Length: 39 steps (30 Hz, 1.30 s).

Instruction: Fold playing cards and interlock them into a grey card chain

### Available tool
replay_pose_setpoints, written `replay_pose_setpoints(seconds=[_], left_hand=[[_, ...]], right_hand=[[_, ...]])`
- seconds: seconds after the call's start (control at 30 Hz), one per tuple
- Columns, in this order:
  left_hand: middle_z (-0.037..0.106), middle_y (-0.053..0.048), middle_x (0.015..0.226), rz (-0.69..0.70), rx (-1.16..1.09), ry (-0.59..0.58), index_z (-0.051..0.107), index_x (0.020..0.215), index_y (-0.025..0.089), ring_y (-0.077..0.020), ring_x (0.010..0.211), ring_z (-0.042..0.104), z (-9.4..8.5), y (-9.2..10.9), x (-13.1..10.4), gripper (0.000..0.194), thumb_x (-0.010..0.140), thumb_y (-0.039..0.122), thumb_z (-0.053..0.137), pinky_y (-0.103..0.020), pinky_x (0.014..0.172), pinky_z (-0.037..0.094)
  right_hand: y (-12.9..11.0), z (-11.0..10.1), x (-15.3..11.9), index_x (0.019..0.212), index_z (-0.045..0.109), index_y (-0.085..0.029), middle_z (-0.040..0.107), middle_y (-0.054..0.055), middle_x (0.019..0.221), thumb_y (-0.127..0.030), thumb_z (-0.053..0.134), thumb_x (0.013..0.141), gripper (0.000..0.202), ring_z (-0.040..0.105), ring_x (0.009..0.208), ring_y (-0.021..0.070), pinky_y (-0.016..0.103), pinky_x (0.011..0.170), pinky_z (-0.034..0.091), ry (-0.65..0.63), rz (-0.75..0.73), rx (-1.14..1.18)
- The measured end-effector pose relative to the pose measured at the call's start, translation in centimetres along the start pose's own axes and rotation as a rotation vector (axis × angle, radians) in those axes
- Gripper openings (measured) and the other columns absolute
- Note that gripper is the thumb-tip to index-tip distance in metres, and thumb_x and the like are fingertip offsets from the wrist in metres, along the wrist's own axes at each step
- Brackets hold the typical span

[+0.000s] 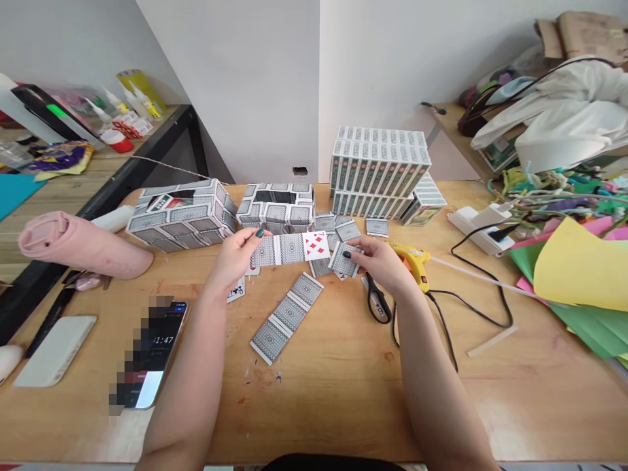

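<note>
Between the thumb and fingers of my left hand (240, 252) is the left end of a strip of joined playing cards (293, 248). Two patterned grey backs show along it, with a red diamond face at its right end. My right hand (375, 260) pinches a single playing card (345, 259), back up, just right of that end; whether the two touch I cannot tell. Below them a second card strip (287, 318) lies slanted on the table. Loose cards (347, 229) are scattered behind my right hand, and a face-up card (236, 290) lies partly under my left.
Two card-covered boxes (184, 214) (275, 204) stand at the back beside stacked card packs (377, 171). A yellow glue gun (417, 265) with its cord and black-handled scissors (377, 301) lie right. A phone (156, 356), power bank (56, 351) and pink roll (88, 245) are left. Coloured sheets (583, 268) cover the right edge.
</note>
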<state>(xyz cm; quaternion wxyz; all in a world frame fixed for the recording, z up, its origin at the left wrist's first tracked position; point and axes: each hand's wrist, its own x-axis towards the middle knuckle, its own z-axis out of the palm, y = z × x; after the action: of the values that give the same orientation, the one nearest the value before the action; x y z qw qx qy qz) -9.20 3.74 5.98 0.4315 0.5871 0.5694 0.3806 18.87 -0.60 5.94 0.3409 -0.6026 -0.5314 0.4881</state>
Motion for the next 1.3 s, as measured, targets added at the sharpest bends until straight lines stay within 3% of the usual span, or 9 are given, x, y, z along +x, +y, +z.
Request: replay_pose_setpoints(seconds=[0.17, 0.47, 0.97, 1.3], left_hand=[[0.065, -0.003, 0.083, 0.009, 0.035, -0.011, 0.067, 0.097, 0.017, -0.0169, 0.074, 0.057, 0.4, 0.0, -0.1, 0.037, 0.079, 0.047, 0.054, -0.023, 0.063, 0.041], [0.066, -0.003, 0.083, -0.009, -0.024, 0.008, 0.066, 0.098, 0.018, -0.0169, 0.074, 0.059, 0.2, -0.3, 0.1, 0.035, 0.078, 0.045, 0.056, -0.024, 0.063, 0.043], [0.065, -0.002, 0.077, -0.020, -0.018, 0.017, 0.066, 0.099, 0.018, -0.0154, 0.065, 0.056, 0.0, -0.6, 0.2, 0.034, 0.079, 0.043, 0.055, -0.024, 0.059, 0.042], [0.066, -0.003, 0.087, 0.067, 0.096, -0.033, 0.067, 0.097, 0.017, -0.0179, 0.084, 0.057, 0.6, 0.3, -0.2, 0.038, 0.081, 0.048, 0.053, -0.024, 0.073, 0.042]], right_hand=[[-0.2, 0.1, -0.1, 0.097, 0.065, -0.017, 0.065, 0.004, 0.085, -0.026, 0.059, 0.075, 0.025, 0.054, 0.065, 0.0115, 0.023, 0.057, 0.047, -0.057, -0.031, 0.068], [-0.1, -0.4, -0.1, 0.100, 0.064, -0.018, 0.065, 0.003, 0.084, -0.030, 0.060, 0.074, 0.029, 0.053, 0.064, 0.0112, 0.023, 0.057, 0.044, -0.048, -0.027, 0.121], [0.5, -0.2, 0.2, 0.101, 0.065, -0.019, 0.066, 0.002, 0.082, -0.028, 0.061, 0.074, 0.029, 0.052, 0.060, 0.0111, 0.023, 0.054, 0.045, -0.027, -0.051, 0.036], [0.9, 0.4, 0.6, 0.103, 0.064, -0.019, 0.066, 0.003, 0.087, -0.030, 0.057, 0.077, 0.029, 0.055, 0.065, 0.0144, 0.027, 0.060, 0.047, -0.008, -0.078, 0.015]])
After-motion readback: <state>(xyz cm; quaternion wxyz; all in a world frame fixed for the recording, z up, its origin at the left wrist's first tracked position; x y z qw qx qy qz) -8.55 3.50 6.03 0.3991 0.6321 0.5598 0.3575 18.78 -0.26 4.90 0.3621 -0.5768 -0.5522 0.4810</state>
